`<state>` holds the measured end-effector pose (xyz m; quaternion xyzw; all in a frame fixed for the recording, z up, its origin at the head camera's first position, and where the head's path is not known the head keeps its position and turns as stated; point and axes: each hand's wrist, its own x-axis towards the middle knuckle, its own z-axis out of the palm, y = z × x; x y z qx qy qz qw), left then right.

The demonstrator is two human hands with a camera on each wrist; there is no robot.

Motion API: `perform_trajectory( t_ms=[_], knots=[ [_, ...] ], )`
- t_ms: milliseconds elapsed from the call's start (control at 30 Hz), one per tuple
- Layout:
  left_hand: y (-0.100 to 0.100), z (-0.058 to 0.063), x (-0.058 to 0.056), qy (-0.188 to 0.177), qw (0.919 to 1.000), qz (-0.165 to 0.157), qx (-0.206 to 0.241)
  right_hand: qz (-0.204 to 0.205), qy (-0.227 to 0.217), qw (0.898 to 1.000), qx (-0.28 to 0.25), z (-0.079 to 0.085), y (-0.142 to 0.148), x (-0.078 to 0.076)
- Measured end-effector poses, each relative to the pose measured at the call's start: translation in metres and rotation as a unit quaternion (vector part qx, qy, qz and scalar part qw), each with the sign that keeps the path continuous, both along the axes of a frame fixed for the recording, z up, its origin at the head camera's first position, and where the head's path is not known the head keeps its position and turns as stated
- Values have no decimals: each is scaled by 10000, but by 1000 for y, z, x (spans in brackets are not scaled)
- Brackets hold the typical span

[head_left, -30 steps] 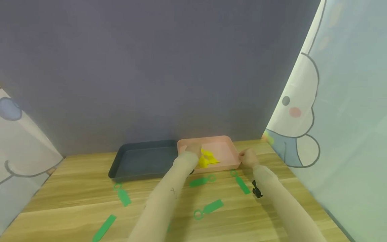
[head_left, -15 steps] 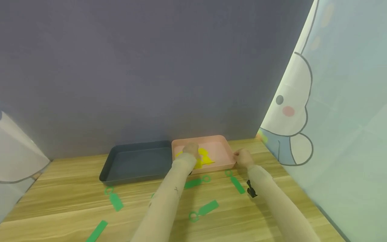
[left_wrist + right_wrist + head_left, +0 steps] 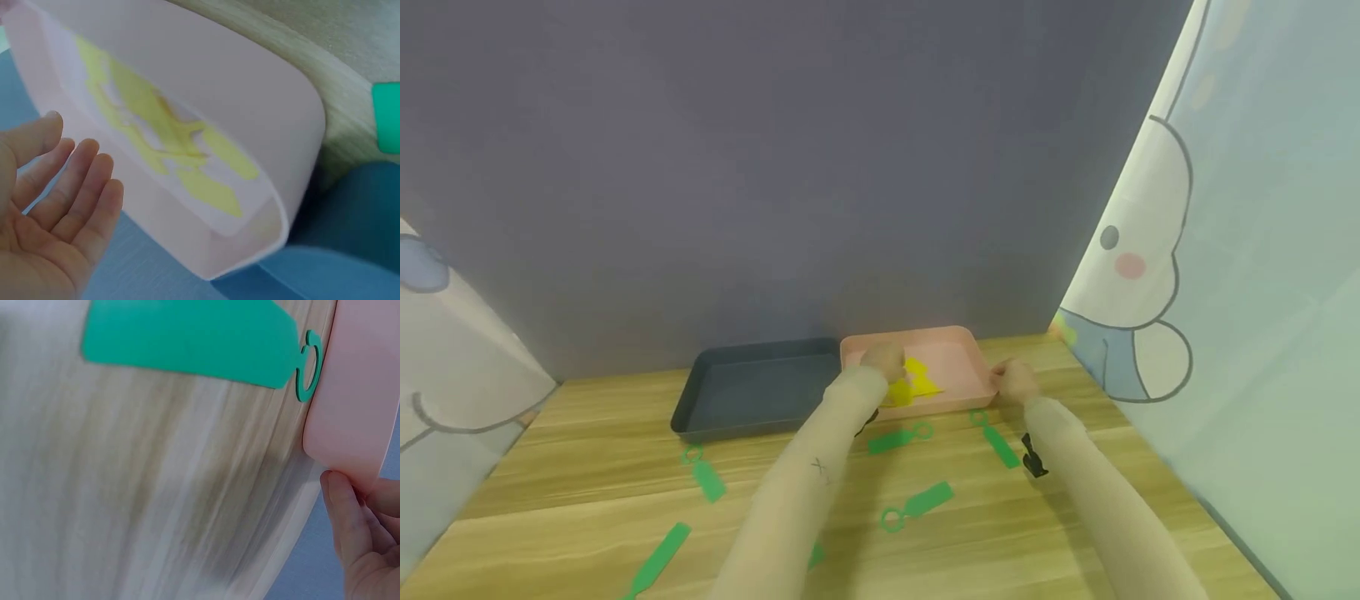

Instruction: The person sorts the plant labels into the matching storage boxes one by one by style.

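My left hand (image 3: 884, 360) hovers over the left part of a shallow pink tray (image 3: 952, 354). In the left wrist view its fingers are loosely extended, with nothing between them, beside the tray wall (image 3: 250, 81). Several flat yellow pieces (image 3: 922, 380) lie overlapping on the tray floor; the hand partly covers them in the head view. At the tray's right side, my right hand (image 3: 1018, 382) pinches a front corner between thumb and fingers. A green ring-ended tag (image 3: 187, 344) lies on the wood just in front of that corner.
A dark, longer tray (image 3: 760, 387) stands against the pink one on its left. Several more green tags (image 3: 928, 498) are spread over the wooden table (image 3: 565, 475) in front. A grey wall (image 3: 737, 208) rises behind, and a printed curtain (image 3: 1247, 292) hangs at the right.
A yellow piece near my left hand has settled among the others in the pink tray, and the hand has let go. The right hand keeps its hold on the corner.
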<state>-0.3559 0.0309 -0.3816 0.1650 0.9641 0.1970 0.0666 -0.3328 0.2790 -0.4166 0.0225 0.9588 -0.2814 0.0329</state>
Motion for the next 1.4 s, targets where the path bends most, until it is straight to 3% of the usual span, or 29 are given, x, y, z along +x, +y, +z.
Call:
perform_trajectory(
  t_ms=[233,500,733,1067,1233,1400],
  knots=[
    [-14,10,10,-165,9989,-407,178,120,199,9997,40,-5,7,-6],
    [-34,0,31,187,9927,-915,760,230,328,9991,-99,-15,12,-9],
    [-64,-9,60,326,9890,-948,1086,289,443,9986,-29,-17,13,-13],
    [-105,-26,93,524,9864,-1018,1179,553,551,9969,44,-13,15,-12],
    [-122,-24,107,477,9872,-902,1222,511,437,9976,-185,-13,18,-7],
    [-135,-19,119,431,9848,-853,1451,267,640,9950,-717,-7,24,-7]
  ],
)
